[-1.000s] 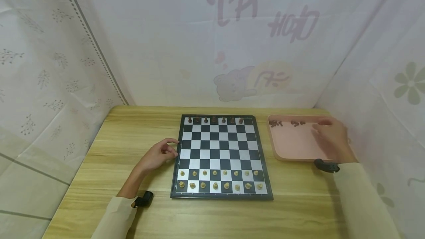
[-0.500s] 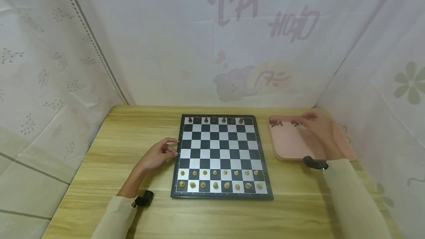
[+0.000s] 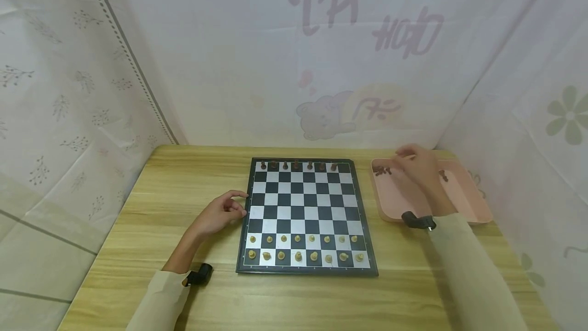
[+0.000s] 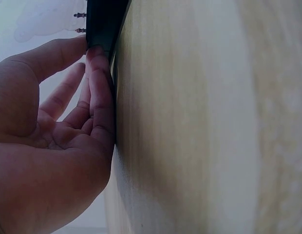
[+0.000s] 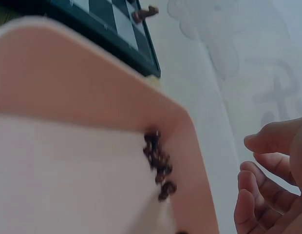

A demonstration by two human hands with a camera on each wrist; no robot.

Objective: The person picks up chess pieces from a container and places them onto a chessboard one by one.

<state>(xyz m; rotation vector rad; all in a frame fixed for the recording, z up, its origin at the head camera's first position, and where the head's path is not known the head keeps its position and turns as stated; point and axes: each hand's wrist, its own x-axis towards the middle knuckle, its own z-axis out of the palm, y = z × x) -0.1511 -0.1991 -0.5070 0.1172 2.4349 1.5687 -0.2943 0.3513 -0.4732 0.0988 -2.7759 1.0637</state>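
A black-and-white chessboard (image 3: 297, 199) lies in the middle of the table. Seven-odd squares of its far row aside, several brown chess pieces (image 3: 296, 165) stand there, and two rows of cream chess pieces (image 3: 297, 256) stand at the near side. My left hand (image 3: 221, 214) touches the board's left edge with its fingertips, fingers loosely bent. Over the back of the pink tray (image 3: 389, 208) hovers my right hand (image 3: 418, 167), its fingers relaxed and apart from the thumb, nothing between them in the right wrist view. Dark brown chess pieces (image 5: 160, 163) lie in the tray's corner nearest the board.
Another brown piece (image 3: 443, 175) lies in the tray right of my right hand. The wooden table (image 3: 303, 303) meets a printed cloth (image 3: 229, 65) at the back. Cloth also hangs on both sides.
My right hand has moved left across the tray, uncovering brown pieces on the right and covering those near the tray's middle. My left hand has stayed at the board's edge.
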